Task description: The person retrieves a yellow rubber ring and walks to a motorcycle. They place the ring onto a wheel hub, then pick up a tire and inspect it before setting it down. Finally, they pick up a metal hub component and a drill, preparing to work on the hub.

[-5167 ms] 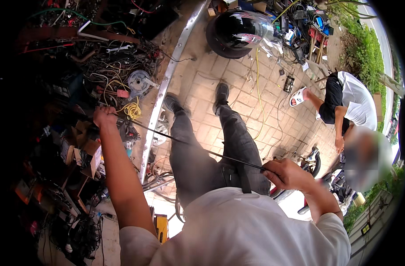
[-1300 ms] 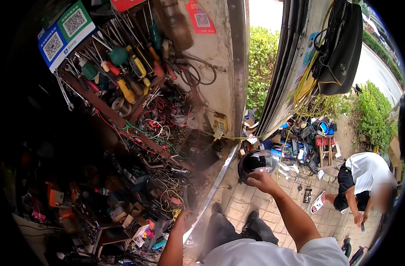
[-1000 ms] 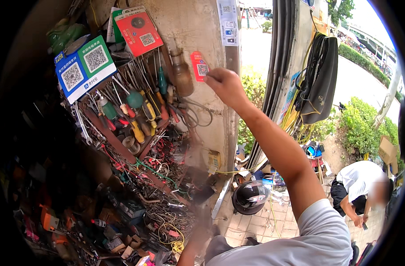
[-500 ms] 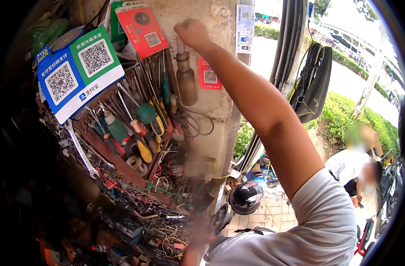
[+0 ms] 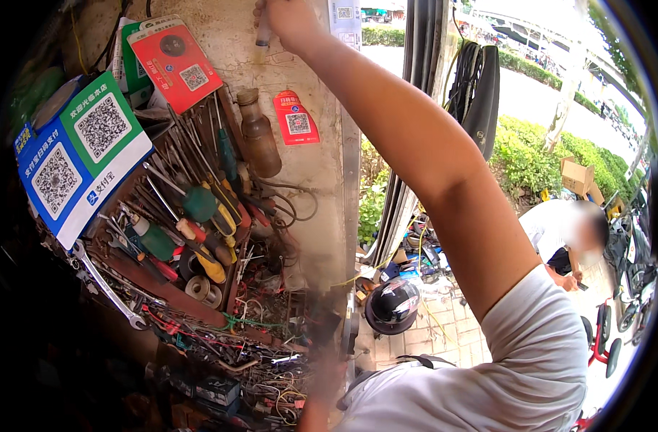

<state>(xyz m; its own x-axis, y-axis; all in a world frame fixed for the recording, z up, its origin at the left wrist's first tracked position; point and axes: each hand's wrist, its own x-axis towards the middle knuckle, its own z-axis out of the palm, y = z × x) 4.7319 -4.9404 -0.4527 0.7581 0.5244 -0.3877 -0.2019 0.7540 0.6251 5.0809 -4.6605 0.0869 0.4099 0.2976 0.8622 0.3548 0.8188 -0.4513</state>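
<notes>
My right hand is raised at the top edge, its fingers closed round a pale translucent tube that looks like a syringe, its tip pointing down. Below it a brownish, cloudy bottle stands by the wall, with its neck uncovered and apart from the tube. My left hand is at the lower middle, smeared, so its fingers cannot be made out. Just above it is a dark blurred shape; whether the hand holds it is unclear.
A rack of screwdrivers and pliers hangs left of the bottle, with a wrench on its edge. Payment code cards cover its top. Tangled wires and small parts lie below. Outside are a helmet and a bent-over person.
My right hand has risen, lifting the tube out of the bottle's neck. The whole view has shifted, so the rack and bottle appear further left. My left hand stays low and blurred.
</notes>
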